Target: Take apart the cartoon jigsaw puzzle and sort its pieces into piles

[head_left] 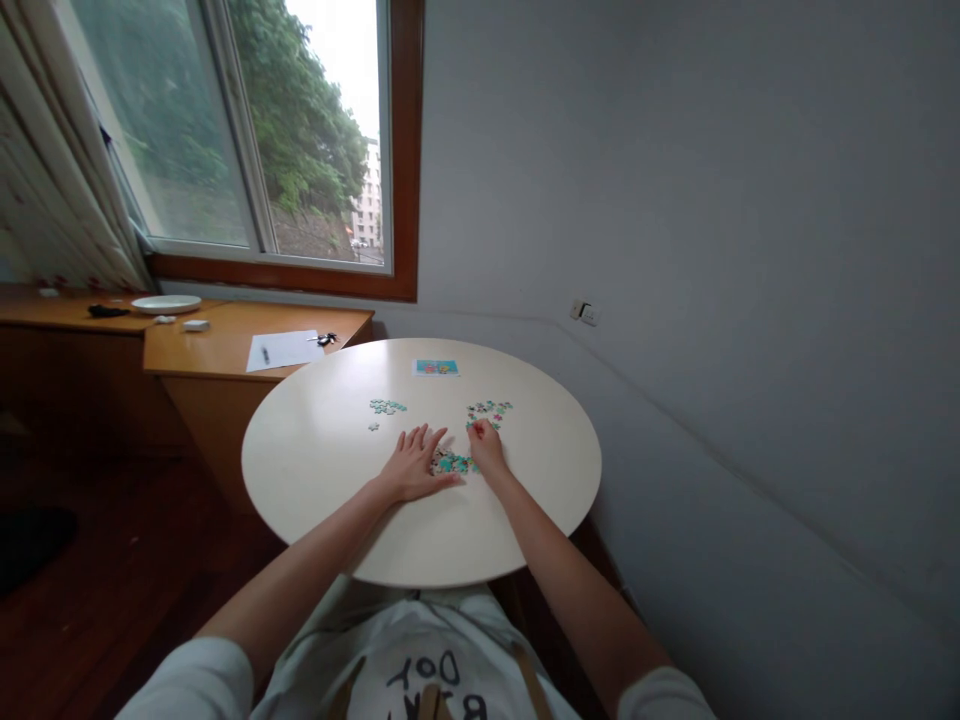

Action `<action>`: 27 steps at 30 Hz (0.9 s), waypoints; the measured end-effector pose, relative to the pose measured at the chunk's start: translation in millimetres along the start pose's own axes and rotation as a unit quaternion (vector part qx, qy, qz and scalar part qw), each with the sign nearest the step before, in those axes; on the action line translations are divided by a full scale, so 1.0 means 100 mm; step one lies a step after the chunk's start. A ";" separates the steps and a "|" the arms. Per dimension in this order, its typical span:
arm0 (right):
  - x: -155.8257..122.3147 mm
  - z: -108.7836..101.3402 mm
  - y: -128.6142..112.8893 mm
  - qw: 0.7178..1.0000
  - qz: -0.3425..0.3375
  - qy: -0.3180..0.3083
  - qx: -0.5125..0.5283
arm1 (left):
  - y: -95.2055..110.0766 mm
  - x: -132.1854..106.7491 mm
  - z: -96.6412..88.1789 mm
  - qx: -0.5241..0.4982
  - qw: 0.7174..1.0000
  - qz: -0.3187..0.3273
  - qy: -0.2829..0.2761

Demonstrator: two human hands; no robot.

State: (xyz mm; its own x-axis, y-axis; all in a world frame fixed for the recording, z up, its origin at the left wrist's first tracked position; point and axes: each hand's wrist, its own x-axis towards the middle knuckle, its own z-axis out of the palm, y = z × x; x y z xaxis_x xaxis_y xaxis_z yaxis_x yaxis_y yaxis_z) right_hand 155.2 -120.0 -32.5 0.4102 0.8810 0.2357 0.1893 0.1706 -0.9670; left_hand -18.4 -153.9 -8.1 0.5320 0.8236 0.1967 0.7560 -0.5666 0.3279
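My left hand (411, 466) lies open on the round white table (315, 470), fingers and thumb spread around the left side of a heap of teal and multicoloured jigsaw pieces (453, 463). Just right of that heap, my right hand (486, 443) is closed in a pinch. A small jigsaw piece (470, 427) shows at its fingertips, mostly hidden by them. Beyond the right hand spreads a loose group of jigsaw pieces (491, 408). Farther left lies a cluster of pale teal jigsaw pieces (387, 406), with one single piece (373, 427) apart from it.
A small blue picture card (436, 367) lies near the table's far edge. Left of the table stands a wooden desk (217, 350) with a sheet of paper (281, 350), keys (325, 339) and a white plate (166, 304). A grey wall (712, 300) borders the right side.
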 end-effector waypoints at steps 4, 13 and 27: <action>-0.11 0.14 -0.06 0.996 -0.034 -0.062 -0.058 | -0.01 -0.01 -0.02 0.011 1.000 0.019 -0.010; -0.23 0.25 -0.16 0.982 0.027 -0.152 0.111 | 0.01 0.00 -0.04 -0.026 0.998 0.052 -0.003; 0.10 -0.22 -0.08 0.975 0.109 0.011 0.193 | -0.14 0.07 -0.07 -0.135 0.989 0.044 0.037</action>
State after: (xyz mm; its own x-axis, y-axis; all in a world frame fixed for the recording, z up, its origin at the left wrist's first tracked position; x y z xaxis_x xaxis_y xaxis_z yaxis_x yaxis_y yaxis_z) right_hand 177.5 -122.6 -20.6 0.4238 0.9056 0.0184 -0.2525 0.1376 -0.9578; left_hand -28.0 -139.5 -5.0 0.5547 0.7763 0.2994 0.5724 -0.6172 0.5399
